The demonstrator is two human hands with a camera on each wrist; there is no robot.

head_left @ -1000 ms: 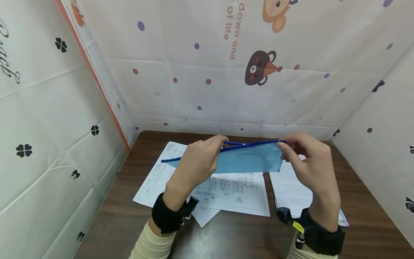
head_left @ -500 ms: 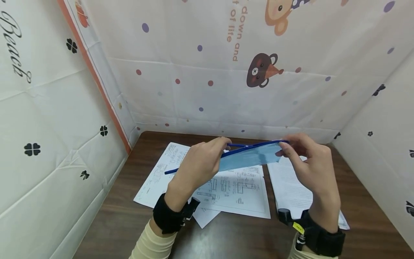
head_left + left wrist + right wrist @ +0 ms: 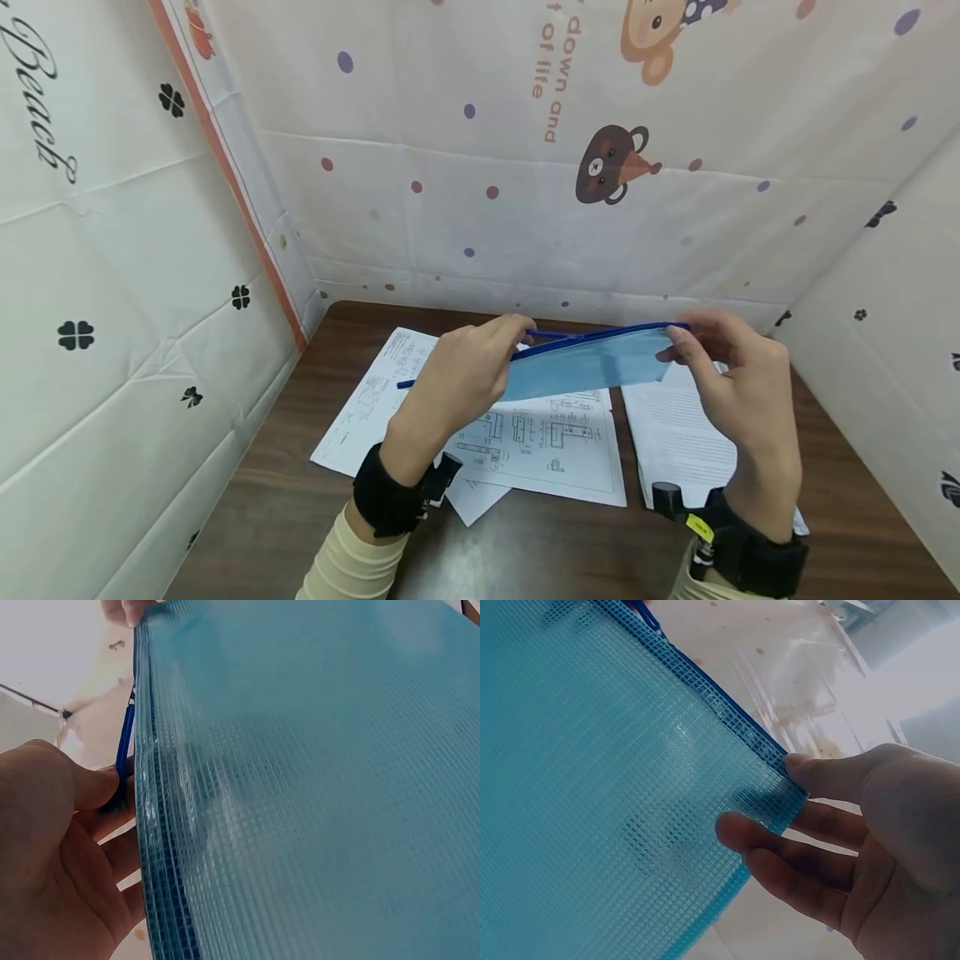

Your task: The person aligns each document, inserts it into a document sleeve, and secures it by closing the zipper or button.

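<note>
A translucent light-blue mesh zipper pouch [image 3: 585,367] hangs above the papers, its dark blue zipper edge [image 3: 615,334] uppermost. My left hand [image 3: 465,375] pinches the blue pull cord [image 3: 126,739] of the zipper between thumb and forefinger, with the other fingers behind the pouch. At the far right end of the zipper, my right hand [image 3: 738,375] grips the top corner; in the right wrist view its thumb lies on the near side and two fingertips [image 3: 735,831] overlap the mesh. The left end of the pouch is partly hidden behind my left hand.
Several sheets with technical drawings [image 3: 547,450] lie on the dark wooden table [image 3: 525,558]. A stack of printed pages [image 3: 675,450] lies to the right, partly under my right hand. Patterned white cloth [image 3: 450,217] encloses the back and both sides.
My right hand has moved a little to the right, and the pouch has shifted right with it. The left hand keeps its place, still pinching the pull cord.
</note>
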